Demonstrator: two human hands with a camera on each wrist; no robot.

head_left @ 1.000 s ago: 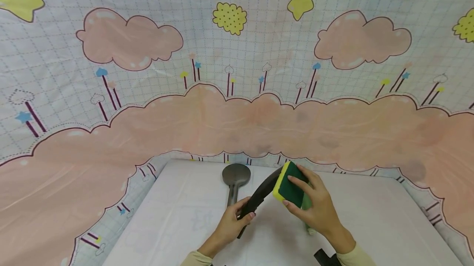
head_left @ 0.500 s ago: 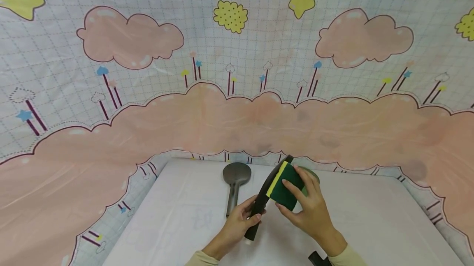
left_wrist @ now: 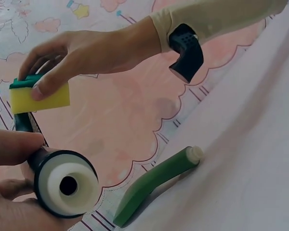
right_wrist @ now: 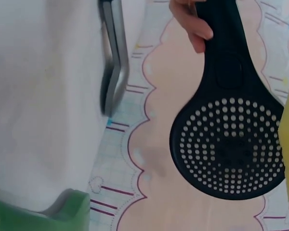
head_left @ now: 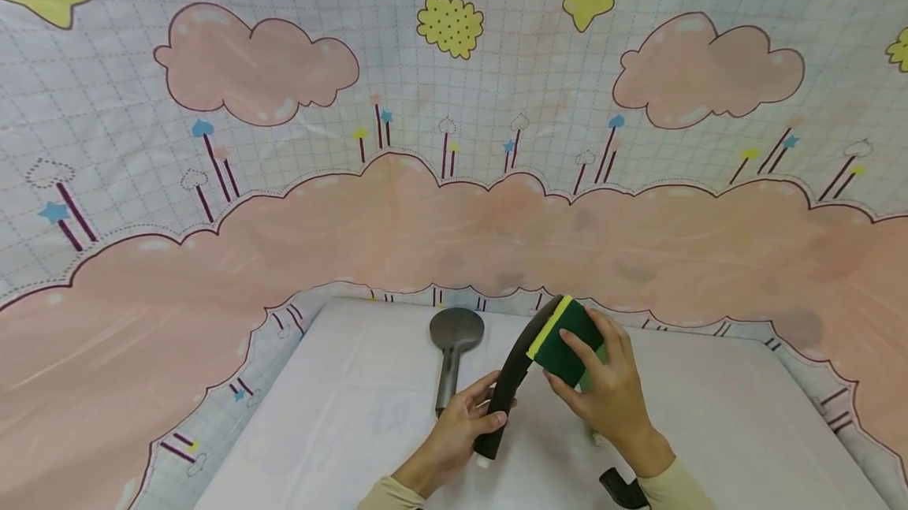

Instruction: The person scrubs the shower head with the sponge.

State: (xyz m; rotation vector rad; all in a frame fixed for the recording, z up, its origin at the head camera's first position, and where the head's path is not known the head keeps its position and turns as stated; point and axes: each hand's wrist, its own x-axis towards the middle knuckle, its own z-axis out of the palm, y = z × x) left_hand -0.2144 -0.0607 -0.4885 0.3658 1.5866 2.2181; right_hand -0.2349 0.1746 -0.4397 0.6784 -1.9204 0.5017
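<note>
Shower head (right_wrist: 229, 127), black, round-faced, pale-dotted: gripped by left hand (head_left: 459, 427). Sponge (head_left: 557, 355), yellow and green: pinched by right hand (head_left: 615, 393).

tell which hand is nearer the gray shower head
Left. In the head view, the left hand is close below the gray shower head, the right hand farther off to its right.

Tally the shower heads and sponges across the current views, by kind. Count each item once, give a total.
Shower heads: 3 (black shower head, grey shower head, green shower head)
Sponges: 1 (yellow-and-green sponge)
Total: 4
</note>
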